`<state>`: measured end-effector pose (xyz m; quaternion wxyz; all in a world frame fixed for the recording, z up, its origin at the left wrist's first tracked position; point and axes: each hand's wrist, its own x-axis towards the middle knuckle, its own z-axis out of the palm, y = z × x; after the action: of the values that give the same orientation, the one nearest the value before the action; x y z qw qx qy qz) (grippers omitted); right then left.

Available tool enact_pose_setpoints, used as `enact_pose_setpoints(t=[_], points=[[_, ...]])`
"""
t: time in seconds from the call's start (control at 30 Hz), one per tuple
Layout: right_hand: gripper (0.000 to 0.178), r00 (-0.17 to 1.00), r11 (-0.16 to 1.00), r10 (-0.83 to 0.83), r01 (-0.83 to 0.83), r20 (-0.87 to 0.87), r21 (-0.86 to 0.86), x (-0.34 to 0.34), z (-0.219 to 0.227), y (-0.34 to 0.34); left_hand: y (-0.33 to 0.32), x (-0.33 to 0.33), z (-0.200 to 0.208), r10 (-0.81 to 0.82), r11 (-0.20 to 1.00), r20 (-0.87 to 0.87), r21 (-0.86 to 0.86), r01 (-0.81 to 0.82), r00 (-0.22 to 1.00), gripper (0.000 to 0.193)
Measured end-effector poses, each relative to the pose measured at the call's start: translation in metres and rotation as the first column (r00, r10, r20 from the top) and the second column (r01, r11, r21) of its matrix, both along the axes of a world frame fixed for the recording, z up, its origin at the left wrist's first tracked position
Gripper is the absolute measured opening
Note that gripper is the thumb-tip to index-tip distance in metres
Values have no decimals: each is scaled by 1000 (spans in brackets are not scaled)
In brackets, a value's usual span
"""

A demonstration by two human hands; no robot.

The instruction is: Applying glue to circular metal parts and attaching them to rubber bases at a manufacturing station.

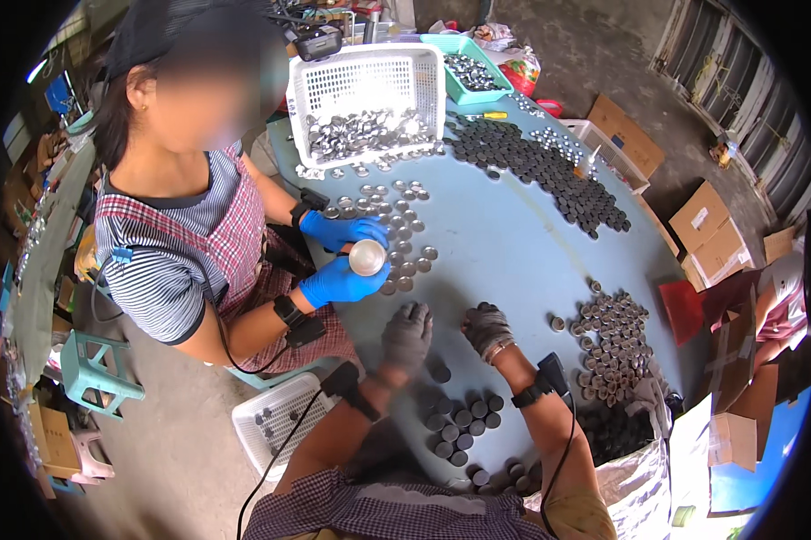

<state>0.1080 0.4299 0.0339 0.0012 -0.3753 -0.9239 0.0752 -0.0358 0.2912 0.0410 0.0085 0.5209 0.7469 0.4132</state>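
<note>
The gloved left hand [408, 337] and right hand [488, 331] are curled at the desk [522, 247]; whether either grasps anything cannot be told. Black cylindrical pieces [463, 418] sit on the near side of both hands. Judged light, stiff, somewhat slippery; best held by their sides.

On the worktop [531, 238], a white basket [426, 94] holds silvery caps [360, 135]. Black discs [540, 166] spread right of it; on its near side, a co-worker's blue-gloved hands [341, 283] grip a metal cup [368, 257], and the person's left hand [407, 340] and right hand [488, 330] curl.
</note>
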Motion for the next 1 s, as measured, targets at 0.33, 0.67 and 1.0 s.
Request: enact_pose_setpoints(t=[0.33,0.67,1.0], points=[[16,994,994,-105,106,-20,30,24,-14,1,67,-48,-60,251,964,-239,151,-220,938,26],[16,1000,1000,1,0,-25,31,31,4,-9,32,-18,-51,-104,915,-191,-402,18,976,18],[17,999,999,28,-29,-22,-39,21,11,-12,13,1,-25,-215,947,-362,-303,104,907,15]])
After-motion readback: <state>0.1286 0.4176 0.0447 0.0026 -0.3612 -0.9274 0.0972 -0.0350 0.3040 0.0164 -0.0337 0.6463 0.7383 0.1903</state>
